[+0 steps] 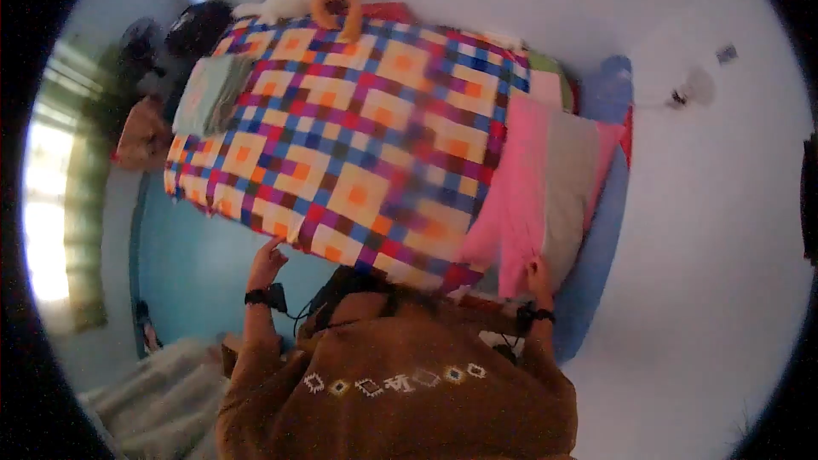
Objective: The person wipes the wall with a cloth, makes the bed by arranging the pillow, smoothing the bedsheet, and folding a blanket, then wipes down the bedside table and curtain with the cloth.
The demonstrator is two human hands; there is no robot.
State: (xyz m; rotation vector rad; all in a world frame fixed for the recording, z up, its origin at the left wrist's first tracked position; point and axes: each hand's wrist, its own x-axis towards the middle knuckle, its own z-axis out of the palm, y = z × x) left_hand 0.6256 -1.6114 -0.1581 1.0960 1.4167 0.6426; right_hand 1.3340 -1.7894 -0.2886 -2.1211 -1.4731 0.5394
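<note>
A multicoloured checkered sheet (358, 145) covers the bed. My left hand (267, 262) is at the sheet's near edge, its fingers closed on the edge, where the cloth rises in a small peak. On the right, my right hand (538, 279) pinches the lower end of a pink cloth (521, 179). That pink cloth lies over and beside a beige pillow (567, 179) with pink edges, at the right end of the bed.
Folded pale green cloth (209, 94) lies on the bed's left end. An orange curved cushion (339, 10) rests at the far edge. Blue headboard (596, 230) at right; curtained window (81, 196), fan (143, 44) and brown bag (143, 135) at left; grey cloth (158, 400) lower left.
</note>
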